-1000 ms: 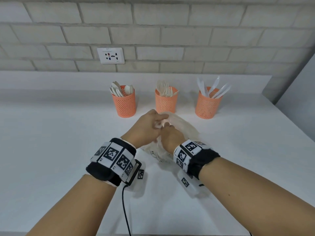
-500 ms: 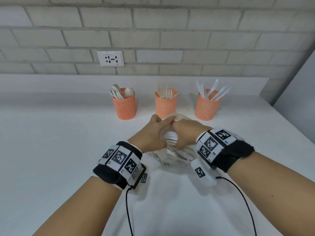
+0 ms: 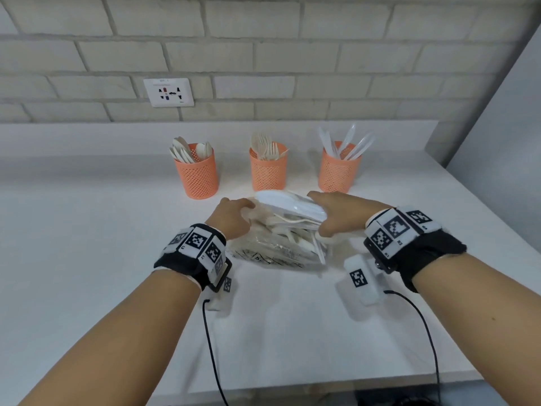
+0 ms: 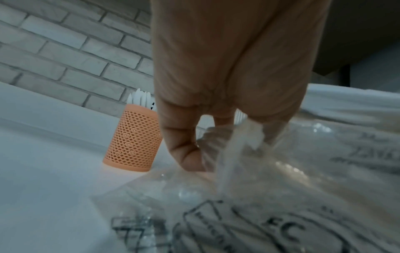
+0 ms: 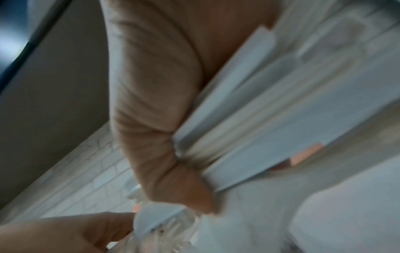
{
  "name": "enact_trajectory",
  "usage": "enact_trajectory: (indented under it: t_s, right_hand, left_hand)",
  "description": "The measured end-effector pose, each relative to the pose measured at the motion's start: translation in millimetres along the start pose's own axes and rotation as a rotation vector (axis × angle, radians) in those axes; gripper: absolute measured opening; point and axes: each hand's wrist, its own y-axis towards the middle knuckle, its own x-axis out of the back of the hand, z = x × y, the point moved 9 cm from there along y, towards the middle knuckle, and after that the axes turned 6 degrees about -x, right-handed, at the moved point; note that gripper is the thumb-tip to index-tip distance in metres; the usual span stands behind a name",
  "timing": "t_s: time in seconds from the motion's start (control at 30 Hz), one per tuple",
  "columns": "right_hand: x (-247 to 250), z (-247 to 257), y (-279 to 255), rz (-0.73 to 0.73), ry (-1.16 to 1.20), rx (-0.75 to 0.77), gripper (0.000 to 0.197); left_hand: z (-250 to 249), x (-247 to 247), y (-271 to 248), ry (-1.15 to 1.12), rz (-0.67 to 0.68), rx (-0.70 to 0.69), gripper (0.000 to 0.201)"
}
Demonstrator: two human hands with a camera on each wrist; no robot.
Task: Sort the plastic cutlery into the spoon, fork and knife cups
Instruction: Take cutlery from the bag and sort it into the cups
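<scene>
Your right hand [image 3: 336,213] grips a bundle of white plastic cutlery [image 3: 288,205] at the mouth of the clear printed plastic bag [image 3: 275,250], which lies mid-tabletop [image 3: 87,259]; your left hand [image 3: 231,216] pinches the bag's left edge. Bag film hides which utensils you hold, and the right wrist view is blurred. The three orange mesh cups [image 3: 197,174] stand beyond, near the wall.
</scene>
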Motion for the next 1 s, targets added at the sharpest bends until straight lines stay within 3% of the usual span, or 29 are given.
enact_trajectory:
  t_s: [0.1, 0.2, 0.27, 0.33, 0.47, 0.6, 0.67, 0.8, 1.0]
  right_hand:
    - [-0.7, -12.0, -2.9, 0.032, 0.249, 0.009, 0.060]
    - [2.4, -25.0, -2.8, 0.034, 0.467, 0.011, 0.064]
    - [5.1, -31.6, -2.5, 0.028, 0.553, 0.015, 0.064]
    - [6.9, -37.2, -0.9, 0.014, 0.679, 0.023, 0.063]
    - [12.2, -45.7, 5.4, -0.023, 0.846, 0.064, 0.060]
    - [17.7, -51.8, 10.8, -0.045, 0.916, 0.075, 0.057]
    - [18.1, -52.8, 13.8, -0.044, 0.952, 0.080, 0.056]
    - [21.3, -50.1, 19.5, -0.026, 0.981, 0.109, 0.051]
    - [27.6, -54.1, 28.7, 0.011, 1.114, 0.150, 0.048]
  left_hand:
    - [1.4, -10.3, 2.2, -0.002, 0.035, 0.027, 0.056]
    - [-2.7, -8.0, 2.5, 0.038, -0.045, 0.036, 0.048]
    - [-15.5, 0.0, 0.2, 0.145, -0.149, -0.031, 0.044]
    - [-32.4, 1.4, -2.9, 0.157, -0.166, -0.127, 0.043]
    - [-45.8, -25.4, -10.2, 0.124, 0.132, -0.154, 0.080]
    - [-37.3, -58.4, -20.5, 0.302, 0.460, -0.138, 0.116]
    - [-26.3, -65.9, -15.5, 0.388, 0.474, -0.113, 0.126]
    - [-16.1, -62.7, 3.1, 0.405, 0.280, -0.075, 0.115]
    - [-18.8, -49.7, -9.5, 0.362, 0.448, 0.003, 0.114]
